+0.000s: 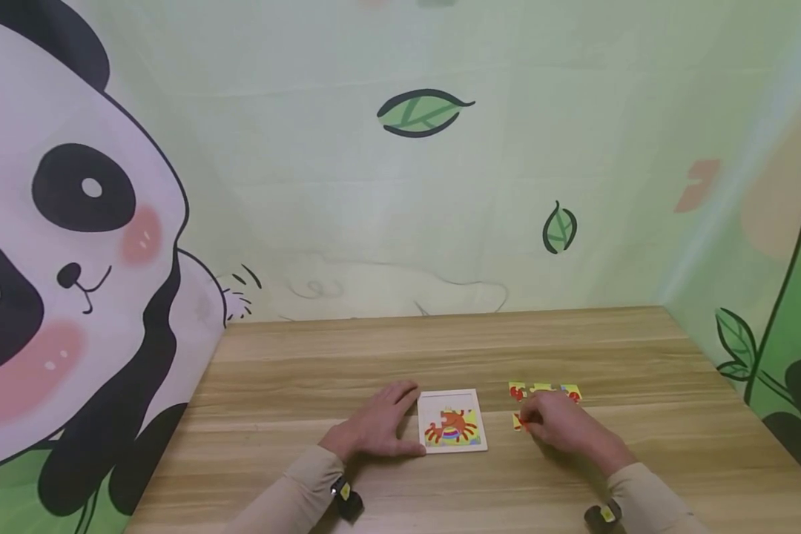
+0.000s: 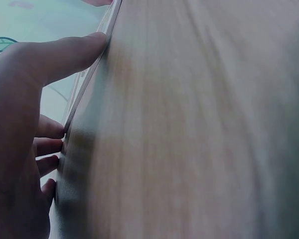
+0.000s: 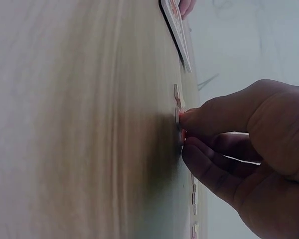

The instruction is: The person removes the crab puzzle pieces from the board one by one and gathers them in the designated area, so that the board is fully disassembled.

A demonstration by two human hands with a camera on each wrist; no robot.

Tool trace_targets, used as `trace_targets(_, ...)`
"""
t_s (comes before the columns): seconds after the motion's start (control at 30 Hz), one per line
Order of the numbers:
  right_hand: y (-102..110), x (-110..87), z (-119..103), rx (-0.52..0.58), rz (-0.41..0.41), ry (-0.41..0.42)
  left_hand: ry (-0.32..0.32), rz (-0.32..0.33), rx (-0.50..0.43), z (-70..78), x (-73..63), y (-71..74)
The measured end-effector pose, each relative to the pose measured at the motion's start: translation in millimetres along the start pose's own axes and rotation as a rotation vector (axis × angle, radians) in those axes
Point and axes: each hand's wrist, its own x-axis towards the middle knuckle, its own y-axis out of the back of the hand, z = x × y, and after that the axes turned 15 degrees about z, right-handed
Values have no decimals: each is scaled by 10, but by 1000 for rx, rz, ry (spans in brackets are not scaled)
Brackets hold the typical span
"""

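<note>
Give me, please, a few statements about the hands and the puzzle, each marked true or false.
1. The left hand touches the white frame. True.
2. The frame holds a picture of a green frog. False: it is a red crab.
3. The right hand touches a puzzle piece. True.
4. The loose pieces lie left of the frame. False: they lie to its right.
5. The frame is completely filled. False: a bare area shows along its far side.

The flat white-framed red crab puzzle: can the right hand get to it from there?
Probably yes: between the right hand and the puzzle lie only brown wooden tabletop and a small, flat red-and-yellow piece, easy to pass over.
</note>
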Motion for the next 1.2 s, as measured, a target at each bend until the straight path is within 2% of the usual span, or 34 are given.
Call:
trace_targets(0.17,0,-1,18,3,1,4,-2,5,4,-1,-5,-12)
trace_targets(0.33,24,14,13,8,6,-26,2,-2,12,5,-6,-16)
trace_targets(0.6,17,65,-54,-3,58,-73,-3,-1,5,-6,-8,-25)
trace_targets(0.77,16,116,-117,-18,87,-49,-1,4,2,-5,-4,-21)
trace_targets(1.03,13,198,-235,-12,53,-74,8,-3,7,17,-1,4)
trace_targets(1.2,-28,250,-277,4,15,-128,6,-3,2,18,3,11)
